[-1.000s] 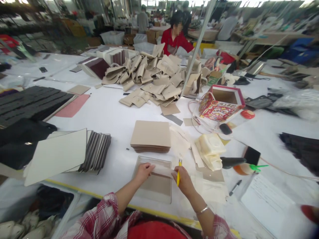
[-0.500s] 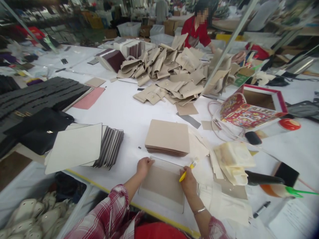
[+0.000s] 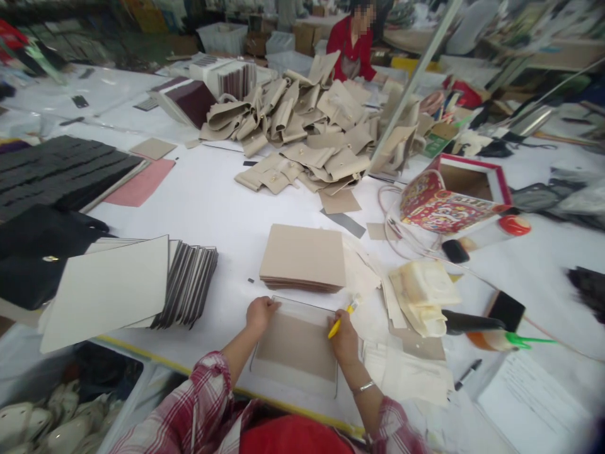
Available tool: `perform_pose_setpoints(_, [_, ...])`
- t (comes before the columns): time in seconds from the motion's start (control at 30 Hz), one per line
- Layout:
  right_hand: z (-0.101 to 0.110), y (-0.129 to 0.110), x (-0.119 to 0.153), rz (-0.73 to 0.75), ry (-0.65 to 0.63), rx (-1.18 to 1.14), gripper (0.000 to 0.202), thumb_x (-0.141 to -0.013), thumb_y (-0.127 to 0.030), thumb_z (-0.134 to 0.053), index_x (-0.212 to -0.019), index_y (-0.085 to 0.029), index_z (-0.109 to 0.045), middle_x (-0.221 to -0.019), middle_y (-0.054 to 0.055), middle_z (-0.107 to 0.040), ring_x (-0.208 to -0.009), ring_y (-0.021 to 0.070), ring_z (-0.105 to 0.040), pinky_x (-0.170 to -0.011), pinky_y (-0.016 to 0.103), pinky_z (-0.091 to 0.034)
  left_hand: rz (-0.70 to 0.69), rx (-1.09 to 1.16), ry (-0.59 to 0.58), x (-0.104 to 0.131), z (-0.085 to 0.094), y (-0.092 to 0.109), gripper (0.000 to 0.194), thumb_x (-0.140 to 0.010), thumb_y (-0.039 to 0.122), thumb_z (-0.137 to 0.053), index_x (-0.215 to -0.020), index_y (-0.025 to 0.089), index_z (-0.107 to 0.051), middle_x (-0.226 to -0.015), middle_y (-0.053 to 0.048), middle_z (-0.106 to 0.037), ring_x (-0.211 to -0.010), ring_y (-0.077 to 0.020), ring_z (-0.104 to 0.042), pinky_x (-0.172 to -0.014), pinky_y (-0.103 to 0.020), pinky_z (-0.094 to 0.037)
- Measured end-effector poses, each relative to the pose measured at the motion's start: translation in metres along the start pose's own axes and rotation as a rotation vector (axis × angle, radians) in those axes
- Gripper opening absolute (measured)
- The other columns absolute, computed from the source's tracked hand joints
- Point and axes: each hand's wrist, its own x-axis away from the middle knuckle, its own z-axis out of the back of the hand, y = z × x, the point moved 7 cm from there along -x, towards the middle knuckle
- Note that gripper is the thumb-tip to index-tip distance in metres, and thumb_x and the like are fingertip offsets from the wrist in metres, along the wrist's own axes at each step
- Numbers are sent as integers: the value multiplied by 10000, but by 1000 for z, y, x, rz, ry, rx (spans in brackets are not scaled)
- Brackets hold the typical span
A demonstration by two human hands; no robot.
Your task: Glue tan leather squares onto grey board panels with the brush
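Observation:
In front of me lies a thin panel point(image 3: 297, 347) with a dark outline, rounded lower corners and a taupe middle between pale borders. I cannot tell whether the taupe part is on it or seen through it. My left hand point(image 3: 259, 316) pinches its upper left corner. A brush point(image 3: 341, 320) with a yellow handle and pale bristles is held in my right hand point(image 3: 346, 340), whose fingers also rest at the panel's right edge. Just beyond the panel sits a neat stack of taupe boards point(image 3: 303, 255).
Pale boards with dark edges point(image 3: 127, 284) are piled left. Folded taupe leather pieces point(image 3: 302, 132) heap up behind. To the right are a red patterned box point(image 3: 439, 205), cream cloth point(image 3: 420, 290), a black phone point(image 3: 505, 311) and a pen point(image 3: 467, 374). A co-worker in red point(image 3: 352, 44) stands across the table.
The camera has turned a little to the right, so everything appears further left. Both hands keep nearly the same places on the panel, and the brush stays in my right hand.

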Motion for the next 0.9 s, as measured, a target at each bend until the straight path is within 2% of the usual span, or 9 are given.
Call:
perform_pose_setpoints(0.37, [1, -1, -2, -12, -19, 39, 272, -843, -357, -328, -978, -161, -459, -753, 48, -580, -642, 175, -564, -590, 268, -424, -18, -67, -42, -1, -4, 2, 348, -739, 464, -536, -540, 178, -520, -517, 17, -542, -499, -109, -490, -482, -217, -275])
perform_pose_setpoints(0.47, [0, -1, -3, 6, -25, 71, 283, -842, -355, -344, -1003, -155, -462, -782, 55, -587, -659, 175, -565, -594, 266, -425, -31, -103, -16, 1, 0, 1, 344, -741, 492, -530, -592, 183, -538, -552, 11, -547, -542, -123, -507, -496, -220, -288])
perform_pose_setpoints(0.57, [5, -3, 0, 70, 67, 142, 315, -841, -355, -362, -1033, -129, -467, -874, 98, -586, -768, 198, -561, -670, 293, -432, -49, -149, 59, 7, 10, -2, 341, -733, 516, -540, -733, 176, -569, -688, -23, -580, -657, -155, -538, -559, -233, -339])
perform_pose_setpoints(0.6, [6, -5, 1, 108, 100, 164, 320, -845, -350, -358, -1038, -120, -470, -887, 109, -582, -794, 205, -552, -697, 307, -430, -108, -182, 105, 10, 14, 1, 329, -748, 493, -538, -810, 172, -574, -778, -44, -592, -736, -171, -544, -608, -245, -363])
perform_pose_setpoints(0.67, [5, -10, 6, 195, 115, 190, 310, -854, -333, -345, -1030, -118, -482, -855, 107, -575, -789, 207, -535, -718, 328, -424, -331, -273, 183, 23, 16, 14, 265, -806, 372, -506, -978, 177, -554, -996, -77, -575, -928, -200, -511, -741, -287, -380])
perform_pose_setpoints(0.73, [0, -13, 11, 257, 75, 197, 293, -855, -314, -337, -1005, -122, -500, -778, 87, -563, -737, 202, -521, -703, 337, -424, -590, -366, 181, 42, 9, 28, 260, -834, 223, -459, -1086, 206, -520, -1147, -72, -527, -1049, -213, -453, -827, -338, -365])
perform_pose_setpoints(0.77, [-2, -15, 13, 273, 52, 196, 289, -852, -311, -338, -993, -124, -507, -753, 81, -557, -715, 201, -517, -692, 340, -424, -669, -395, 155, 51, 6, 31, 291, -832, 173, -443, -1111, 222, -511, -1182, -63, -514, -1060, -214, -449, -835, -354, -368])
perform_pose_setpoints(0.83, [0, -17, 15, 282, 29, 167, 292, -843, -329, -346, -978, -130, -510, -765, 84, -562, -712, 208, -524, -685, 350, -428, -717, -433, 126, 66, 10, 32, 326, -828, 138, -428, -1131, 230, -508, -1193, -61, -516, -1026, -206, -478, -819, -358, -389])
perform_pose_setpoints(0.9, [8, -19, 15, 271, 42, 99, 308, -831, -378, -357, -967, -146, -507, -832, 95, -579, -759, 221, -546, -706, 361, -433, -684, -447, 191, 77, 37, 23, 331, -836, 177, -429, -1157, 219, -496, -1208, -76, -508, -1046, -207, -475, -850, -366, -386])
